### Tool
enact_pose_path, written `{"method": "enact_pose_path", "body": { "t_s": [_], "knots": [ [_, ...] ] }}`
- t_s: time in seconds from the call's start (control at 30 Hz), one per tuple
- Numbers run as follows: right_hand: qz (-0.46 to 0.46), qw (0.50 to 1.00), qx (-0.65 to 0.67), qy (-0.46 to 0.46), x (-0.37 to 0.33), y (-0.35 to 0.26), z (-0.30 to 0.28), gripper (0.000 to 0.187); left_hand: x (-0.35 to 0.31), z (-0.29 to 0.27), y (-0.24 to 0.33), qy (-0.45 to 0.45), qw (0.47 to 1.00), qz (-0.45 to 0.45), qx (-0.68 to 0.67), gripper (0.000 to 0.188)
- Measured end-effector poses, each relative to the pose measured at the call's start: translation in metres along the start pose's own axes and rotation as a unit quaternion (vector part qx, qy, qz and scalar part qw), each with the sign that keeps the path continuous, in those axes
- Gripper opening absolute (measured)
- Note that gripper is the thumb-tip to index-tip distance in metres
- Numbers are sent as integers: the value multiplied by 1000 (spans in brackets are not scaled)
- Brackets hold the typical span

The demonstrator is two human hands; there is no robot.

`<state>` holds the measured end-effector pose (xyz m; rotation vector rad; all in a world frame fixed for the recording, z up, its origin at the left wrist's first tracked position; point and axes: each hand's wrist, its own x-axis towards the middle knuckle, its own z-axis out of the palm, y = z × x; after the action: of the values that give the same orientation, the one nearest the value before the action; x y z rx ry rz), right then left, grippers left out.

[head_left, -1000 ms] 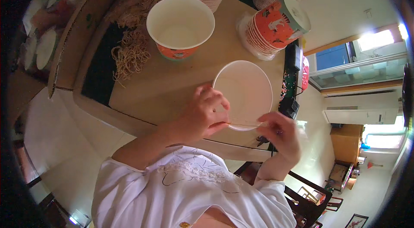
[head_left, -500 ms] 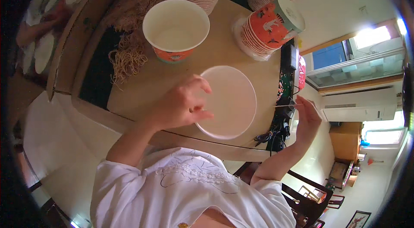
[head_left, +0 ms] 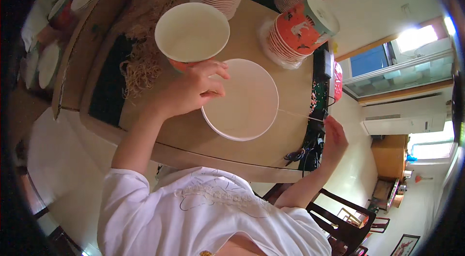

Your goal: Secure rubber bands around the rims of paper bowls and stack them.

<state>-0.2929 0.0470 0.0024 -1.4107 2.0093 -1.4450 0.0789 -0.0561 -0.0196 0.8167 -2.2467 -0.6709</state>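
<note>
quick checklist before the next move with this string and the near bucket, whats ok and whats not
1. String pinched in right hand: ok.
2. String fixed to near bucket: cannot tell; it runs toward the rim, but its far end is unclear.
3. Left hand gripping near bucket: cannot tell; its fingers overlap the rim in view.
4. Left hand clear of orange bucket: cannot tell; it overlaps that bucket in view.
5. Pile of string apart from near bucket: ok, it lies off to the left.
</note>
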Motion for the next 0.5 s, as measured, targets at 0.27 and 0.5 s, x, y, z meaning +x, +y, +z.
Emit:
{"method": "enact_pose_path", "body": {
  "t_s": [0.27,0.5],
  "knots": [
    [-27,839,537,-88,-37,-35,44,16,11,21,74,61,998,10,-7,28],
    [63,759,631,-150,-42,-62,61,12,30,65,101,190,965,-9,-179,38]
  ]
}}
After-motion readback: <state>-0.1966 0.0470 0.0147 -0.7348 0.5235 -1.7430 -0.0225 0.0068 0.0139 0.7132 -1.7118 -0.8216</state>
